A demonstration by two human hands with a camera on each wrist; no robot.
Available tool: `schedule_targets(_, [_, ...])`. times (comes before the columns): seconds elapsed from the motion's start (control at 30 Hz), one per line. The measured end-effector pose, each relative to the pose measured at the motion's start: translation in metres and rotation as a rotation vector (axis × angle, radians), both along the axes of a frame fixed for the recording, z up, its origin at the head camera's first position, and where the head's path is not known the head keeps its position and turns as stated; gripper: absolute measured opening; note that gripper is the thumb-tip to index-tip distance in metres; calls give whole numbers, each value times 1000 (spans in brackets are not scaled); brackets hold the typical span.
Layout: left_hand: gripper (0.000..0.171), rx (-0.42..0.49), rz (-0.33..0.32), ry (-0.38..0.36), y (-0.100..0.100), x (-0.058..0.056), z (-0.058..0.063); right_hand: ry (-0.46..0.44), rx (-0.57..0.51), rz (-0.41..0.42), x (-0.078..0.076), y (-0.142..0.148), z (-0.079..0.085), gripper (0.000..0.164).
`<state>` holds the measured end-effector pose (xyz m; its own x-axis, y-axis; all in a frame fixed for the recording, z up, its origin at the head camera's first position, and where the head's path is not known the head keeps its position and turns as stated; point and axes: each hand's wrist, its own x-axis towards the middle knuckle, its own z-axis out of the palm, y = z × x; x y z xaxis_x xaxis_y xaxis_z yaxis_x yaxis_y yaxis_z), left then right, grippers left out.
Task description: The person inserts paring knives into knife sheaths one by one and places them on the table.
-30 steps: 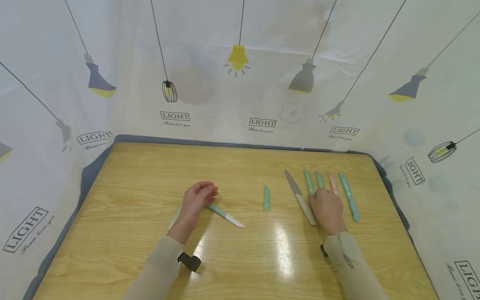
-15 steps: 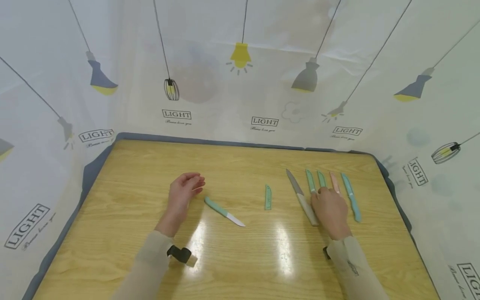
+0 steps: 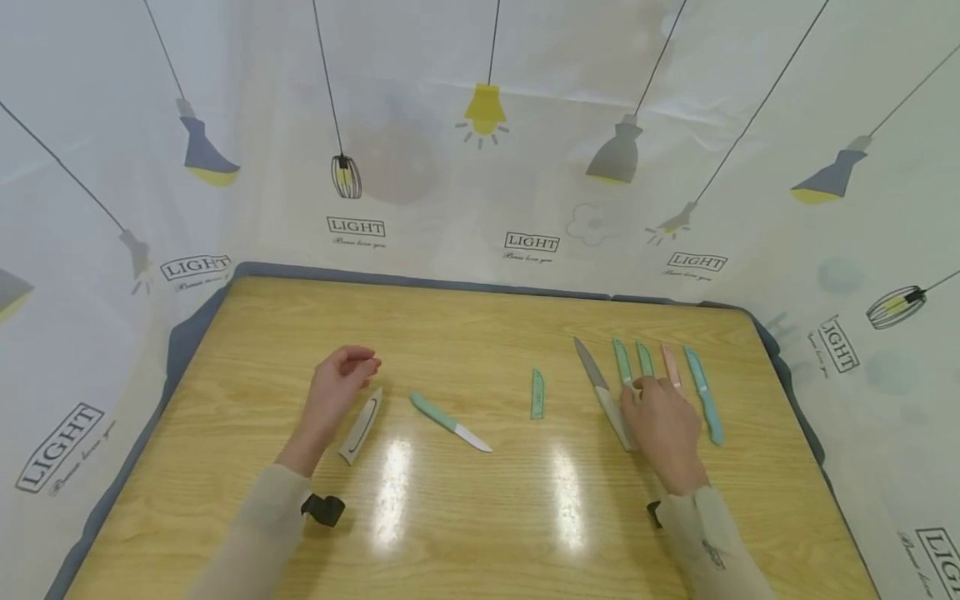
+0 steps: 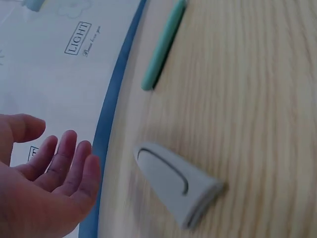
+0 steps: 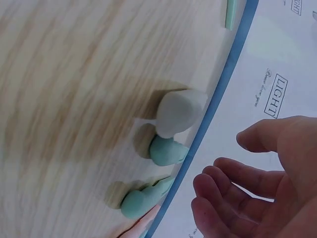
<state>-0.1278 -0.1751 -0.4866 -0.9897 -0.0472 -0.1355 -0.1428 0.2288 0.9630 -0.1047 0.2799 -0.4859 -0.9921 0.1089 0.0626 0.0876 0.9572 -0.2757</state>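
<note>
In the head view my left hand (image 3: 333,400) hovers beside a pale grey knife sheath (image 3: 362,427), its fingers loosely bent around nothing. A paring knife (image 3: 450,422) with a green handle and bare white blade lies to the right. My right hand (image 3: 663,425) is over the row of knives, hiding some handles; the right wrist view shows it relaxed, holding nothing. Beside it lies a larger knife (image 3: 602,394) with a grey blade and beige handle. Two green knives (image 3: 622,360), a pink knife (image 3: 671,365) and a blue knife (image 3: 703,396) complete the row.
A green sheath (image 3: 537,394) lies alone mid-table. The wooden table (image 3: 480,517) has a dark blue-grey border (image 3: 420,285) at its back edge, with a lamp-printed white sheet (image 3: 427,192) behind and at the sides.
My left hand has drawn left, away from the green-handled knife, uncovering its handle and the grey sheath. The right hand stays nearly still over the knife row.
</note>
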Motion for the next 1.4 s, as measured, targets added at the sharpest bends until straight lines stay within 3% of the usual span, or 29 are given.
schedule_targets(0.23, [40,-359,-125,64,-8,6,-2,-39,-11,-11,4,-6,5,45])
schedule_targets(0.4, [47,-626,-204,96,-6,10,-7,-15,-16,6,6,-7,2,44])
schedule_targets(0.63, [63,-840,-251,110,1,16,-11,-23,-26,12,7,-5,1,44])
schedule_targets(0.83, [64,-945,-273,74,2,21,-8,-37,-19,1,7,-5,2,43])
schedule_targets(1.03, [53,-933,-323,3,-1,23,-7,-22,-23,7,7,-5,-1,41])
schedule_targets(1.4, [41,-902,-351,2,-4,20,-8,-42,-36,12,7,-4,-4,43])
